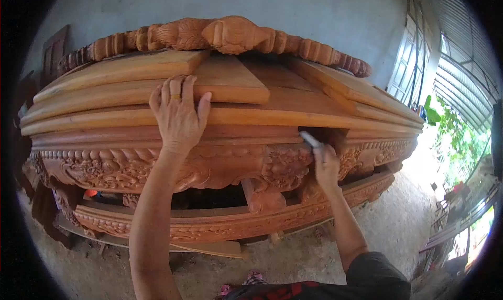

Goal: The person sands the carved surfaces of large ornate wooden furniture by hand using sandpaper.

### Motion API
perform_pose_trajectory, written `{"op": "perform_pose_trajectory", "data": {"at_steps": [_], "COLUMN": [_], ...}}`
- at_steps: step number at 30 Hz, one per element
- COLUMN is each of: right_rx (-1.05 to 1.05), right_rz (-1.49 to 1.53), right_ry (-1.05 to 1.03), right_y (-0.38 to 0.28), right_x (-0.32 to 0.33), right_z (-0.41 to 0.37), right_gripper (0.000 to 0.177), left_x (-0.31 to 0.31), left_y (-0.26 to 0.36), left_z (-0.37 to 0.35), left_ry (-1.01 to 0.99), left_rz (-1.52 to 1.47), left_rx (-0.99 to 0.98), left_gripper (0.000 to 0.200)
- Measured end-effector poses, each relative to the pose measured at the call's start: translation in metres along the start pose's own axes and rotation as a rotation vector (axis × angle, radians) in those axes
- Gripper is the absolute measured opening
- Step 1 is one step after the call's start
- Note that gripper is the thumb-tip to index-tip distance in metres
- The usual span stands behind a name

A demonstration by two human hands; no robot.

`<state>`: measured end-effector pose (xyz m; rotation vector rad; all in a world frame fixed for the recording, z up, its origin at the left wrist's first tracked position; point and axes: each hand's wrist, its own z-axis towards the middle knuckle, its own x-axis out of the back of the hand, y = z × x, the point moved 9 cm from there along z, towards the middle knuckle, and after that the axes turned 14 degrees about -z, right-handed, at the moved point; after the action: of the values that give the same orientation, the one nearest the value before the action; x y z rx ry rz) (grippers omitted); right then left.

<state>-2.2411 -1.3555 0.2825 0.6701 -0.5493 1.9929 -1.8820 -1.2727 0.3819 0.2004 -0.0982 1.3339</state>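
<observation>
We see first the big carved wooden frame [120, 169], which stands on the floor near the wall. On it lie the thick boards [230, 85], stacked flat, perhaps because its wide top carries them well. On these boards rests one long carved rail [236, 35], maybe laid there to be out of our way. Our left hand [181, 117] lies over the front edge of a board; its fingers are bent a little and near each other, the thumb is apart, and nothing is clamped. We judge that it steadies our body or the board. Our right hand [327, 166] has the fingers closed around a slim pale tool [310, 139], whose tip points up-left at the dark opening under the boards, probably held so to reach the edge there. If the tip touches wood, we cannot tell.
</observation>
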Motion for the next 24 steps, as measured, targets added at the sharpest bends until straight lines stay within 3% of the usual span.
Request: {"op": "perform_pose_trajectory", "data": {"at_steps": [1, 3, 4, 5, 8, 9, 11, 14, 17, 19, 22, 24], "right_rx": [0.009, -0.178, -0.171, -0.026, 0.301, 0.275, 0.427, 0.461, 0.397, 0.413, 0.419, 0.446], "right_rz": [0.003, 0.141, 0.219, 0.081, -0.224, -0.238, -0.101, -0.077, 0.097, 0.116, 0.11, -0.016], "right_ry": [-0.001, 0.235, 0.287, 0.338, 0.287, 0.288, 0.139, 0.073, 0.013, 0.0, 0.071, 0.038], "right_y": [-0.002, 0.005, -0.014, -0.038, -0.105, -0.107, -0.112, -0.067, -0.013, 0.001, -0.023, -0.046], "right_x": [-0.004, 0.017, 0.017, 0.006, -0.019, -0.015, -0.017, -0.012, -0.001, -0.01, 0.001, 0.005], "right_z": [-0.007, -0.019, -0.023, -0.025, -0.035, -0.032, -0.02, -0.01, -0.01, -0.009, -0.008, -0.01], "right_gripper": [0.033, 0.033, 0.034, 0.036, 0.053, 0.053, 0.057, 0.059, 0.059, 0.062, 0.065, 0.054], "left_x": [-0.001, -0.006, -0.008, -0.011, -0.037, -0.052, -0.063, -0.073, -0.087, -0.086, -0.088, -0.086], "left_y": [0.0, 0.003, 0.01, 0.02, 0.056, 0.071, 0.09, 0.11, 0.111, 0.116, 0.122, 0.133], "left_z": [-0.003, -0.006, -0.008, -0.014, -0.043, -0.054, -0.072, -0.098, -0.107, -0.103, -0.107, -0.106], "left_ry": [0.004, 0.018, 0.026, 0.027, -0.069, -0.152, -0.16, -0.192, -0.328, -0.318, -0.329, -0.323], "left_rz": [0.007, -0.04, -0.038, -0.048, -0.047, -0.013, -0.095, -0.253, -0.309, -0.282, -0.227, -0.221], "left_rx": [0.005, 0.043, 0.034, 0.026, -0.082, -0.162, -0.208, -0.308, -0.261, -0.273, -0.275, -0.295], "left_gripper": [0.045, 0.053, 0.053, 0.058, 0.068, 0.072, 0.066, 0.045, 0.042, 0.042, 0.043, 0.045]}}
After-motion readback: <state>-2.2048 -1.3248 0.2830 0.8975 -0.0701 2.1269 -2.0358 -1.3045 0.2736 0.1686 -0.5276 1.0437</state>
